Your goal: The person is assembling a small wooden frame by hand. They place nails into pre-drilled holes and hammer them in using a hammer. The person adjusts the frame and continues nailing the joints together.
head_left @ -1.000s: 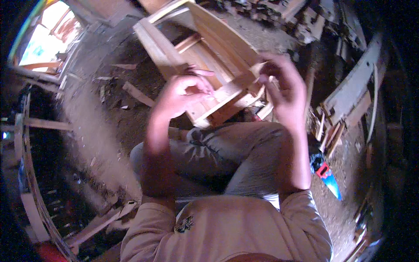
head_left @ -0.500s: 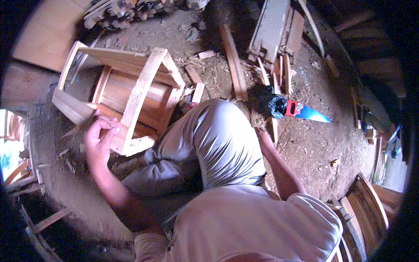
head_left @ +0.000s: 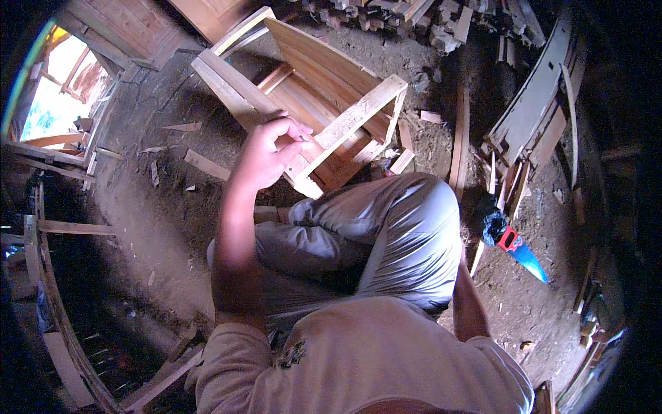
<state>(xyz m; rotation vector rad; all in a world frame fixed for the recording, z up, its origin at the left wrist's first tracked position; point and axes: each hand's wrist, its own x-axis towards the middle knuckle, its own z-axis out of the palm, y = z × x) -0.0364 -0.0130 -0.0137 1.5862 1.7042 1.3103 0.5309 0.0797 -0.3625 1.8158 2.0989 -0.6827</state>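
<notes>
A box-like wooden frame (head_left: 362, 110) with slatted sides lies on the dirt floor in front of me, tilted toward the upper left. My left hand (head_left: 270, 148) is at its near corner, with thumb and fingertips pinched together. Something small and dark may be between them, too small to name. A pale plank of the frame runs away from beneath that hand. My right forearm reaches down beyond my raised knee, which hides most of my right hand (head_left: 465, 238). Nearest to it is a handsaw (head_left: 527, 259) with a red handle and blue blade, beside a black plastic bag (head_left: 493, 224).
Wood pieces are stacked (head_left: 441, 27) at the far side. A long board (head_left: 460, 138) and a pale panel (head_left: 534, 83) lie to the right. Offcuts (head_left: 207, 165) and shavings litter the floor. A bright opening (head_left: 62, 90) is at the upper left.
The view has turned left, so the frame and saw appear farther right. My left hand remains pinched by the frame's corner. My right hand has become more hidden behind the knee.
</notes>
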